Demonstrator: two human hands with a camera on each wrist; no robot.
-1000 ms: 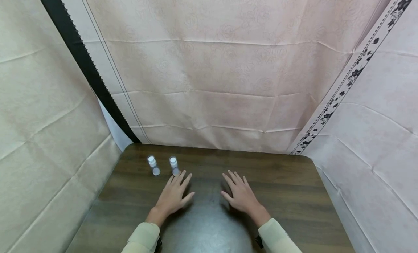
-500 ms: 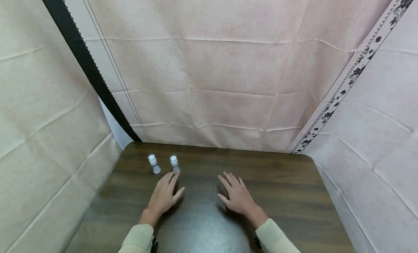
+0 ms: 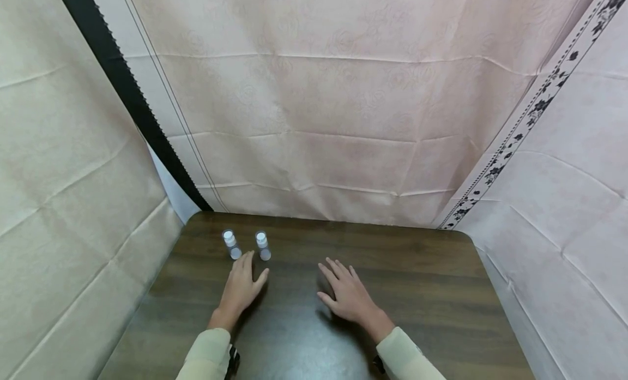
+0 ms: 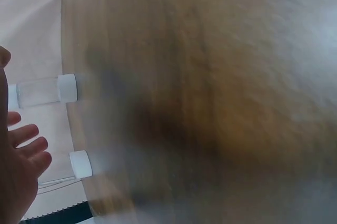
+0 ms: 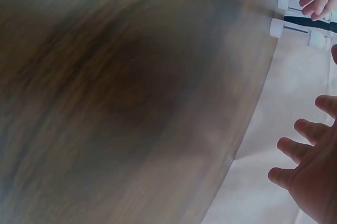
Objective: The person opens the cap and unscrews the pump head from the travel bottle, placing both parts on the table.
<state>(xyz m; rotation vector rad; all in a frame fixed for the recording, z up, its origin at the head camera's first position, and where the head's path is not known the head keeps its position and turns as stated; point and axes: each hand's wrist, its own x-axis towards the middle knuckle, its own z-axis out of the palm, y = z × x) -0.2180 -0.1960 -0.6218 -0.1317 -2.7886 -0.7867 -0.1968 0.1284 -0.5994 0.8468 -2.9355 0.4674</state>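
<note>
Two small clear bottles with white caps and white bottoms stand upright side by side near the table's far left. In the head view my left hand is just in front of the left bottle, fingers straight and thumb spread. The right bottle stands beyond the gap between that thumb and forefinger. Whether the fingertips touch the left bottle I cannot tell. In the left wrist view the hand hides much of one bottle, leaving its white bottom visible. My right hand hovers over mid-table, fingers spread, holding nothing.
A dark wooden table with rounded far corners lies under both hands. Pale cloth hangs behind it and along both sides. A black band runs down the cloth at left, a floral border at right.
My left hand has moved left and slightly forward, from in front of the right bottle to the left one. My right hand has drifted a little left. The bottles stay standing.
</note>
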